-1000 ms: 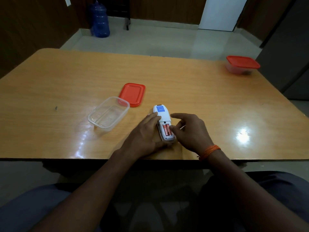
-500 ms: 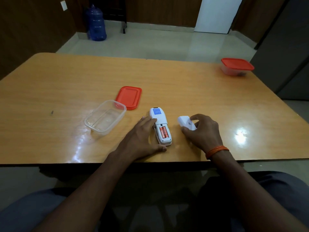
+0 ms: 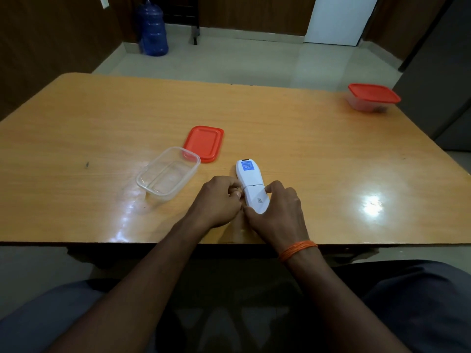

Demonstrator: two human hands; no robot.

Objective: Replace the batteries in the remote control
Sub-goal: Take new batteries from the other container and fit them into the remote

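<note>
The white remote control (image 3: 246,171) lies face down on the wooden table (image 3: 305,154), a blue label at its far end. Its white battery cover (image 3: 257,198) sits over the compartment, so the batteries are hidden. My left hand (image 3: 219,200) curls against the remote's left side at the cover's seam. My right hand (image 3: 279,210) wraps the cover, thumb at its near end and forefinger on its right edge.
A clear plastic container (image 3: 168,173) stands open left of the remote, its red lid (image 3: 204,143) flat behind it. A second container with a red lid (image 3: 373,97) sits at the far right corner. The table's near edge runs just below my wrists.
My right hand took up the battery cover from the table at the right and brought it onto the remote. The red batteries no longer show. My left hand's fingers curled in.
</note>
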